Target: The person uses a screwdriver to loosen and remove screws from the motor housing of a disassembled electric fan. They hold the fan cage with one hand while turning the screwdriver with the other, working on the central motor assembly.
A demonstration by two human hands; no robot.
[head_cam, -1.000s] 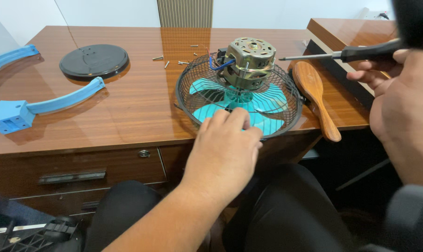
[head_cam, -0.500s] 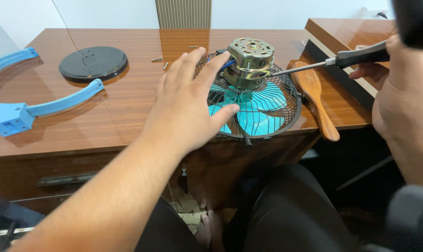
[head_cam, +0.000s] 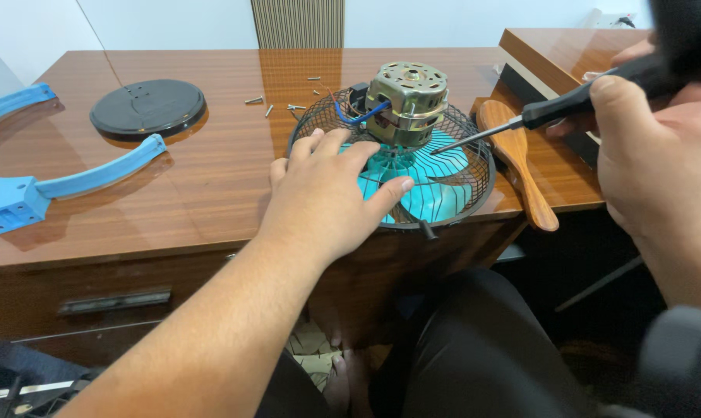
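A small fan lies face down at the desk's front edge, with a black wire cage [head_cam: 474,166], teal blades [head_cam: 435,190] inside and a bare metal motor [head_cam: 406,94] on top. My left hand [head_cam: 331,193] rests flat on the cage's left side, fingers spread. My right hand [head_cam: 660,147] grips a black-handled screwdriver [head_cam: 575,98]. Its shaft points left and down, and the tip is at the cage just right of the motor's base.
A wooden hairbrush [head_cam: 517,159] lies right of the fan. Several loose screws [head_cam: 277,104] are scattered behind it. A black round base plate [head_cam: 147,107] and a blue curved bracket [head_cam: 64,182] sit at the left of the wooden desk [head_cam: 211,178]. A raised shelf [head_cam: 551,46] stands at the right.
My left hand went from the cage's front edge up over the motor, then settled flat on the cage's left side. The screwdriver tip swung down from beside the motor to the cage.
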